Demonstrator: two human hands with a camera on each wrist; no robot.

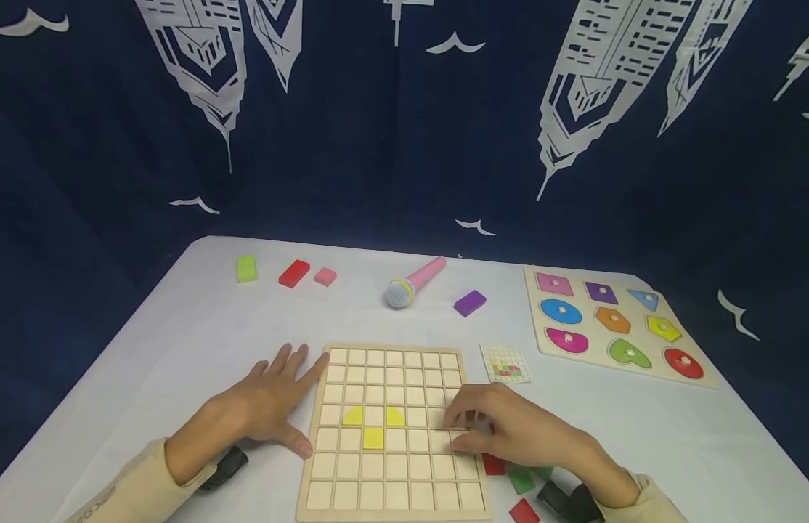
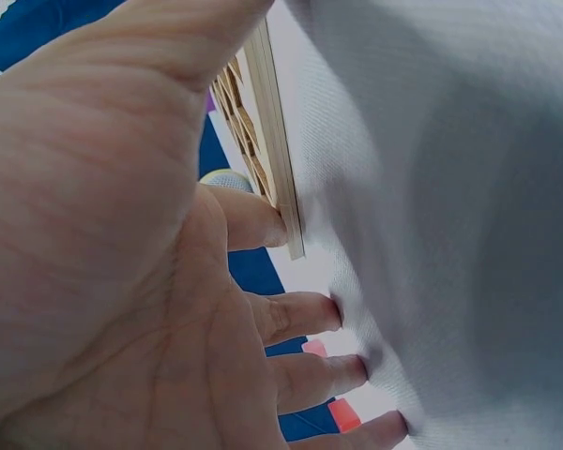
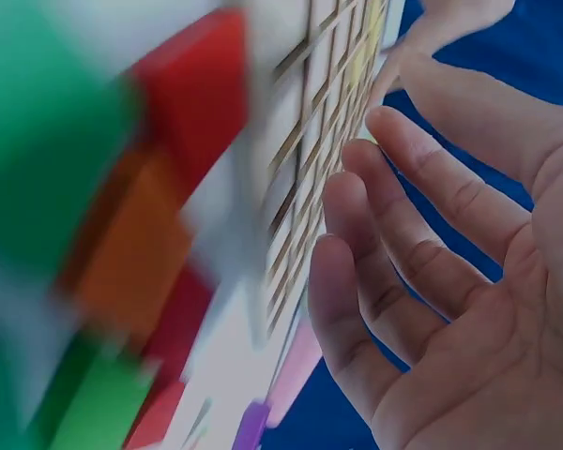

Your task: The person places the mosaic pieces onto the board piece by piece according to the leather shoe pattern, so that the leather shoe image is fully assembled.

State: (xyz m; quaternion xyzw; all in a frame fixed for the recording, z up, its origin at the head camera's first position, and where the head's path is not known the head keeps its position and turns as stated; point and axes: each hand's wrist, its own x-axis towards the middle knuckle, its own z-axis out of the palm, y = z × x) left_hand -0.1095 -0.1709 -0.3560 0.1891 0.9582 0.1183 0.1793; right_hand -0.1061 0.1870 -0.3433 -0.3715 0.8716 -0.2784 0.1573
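A wooden grid board (image 1: 394,516) lies on the table, with a yellow square tile (image 1: 373,439) and two yellow rounded tiles (image 1: 354,415) in its cells. My left hand (image 1: 267,403) rests beside it, fingers spread, with thumb and index finger at the board's left edge. The left wrist view has those fingertips (image 2: 324,311) down on the white cloth. Over the right edge of the board is my right hand (image 1: 502,428), fingers loosely bent. In the right wrist view nothing shows between its thumb and fingers (image 3: 422,248).
Red (image 1: 524,511) and green (image 1: 521,479) blocks lie by my right wrist, with an orange block (image 3: 131,253) among them. A pattern card (image 1: 505,363) and a knob puzzle (image 1: 594,363) are at right. Farther back lie a pink toy microphone (image 1: 417,282) and several blocks (image 1: 294,274).
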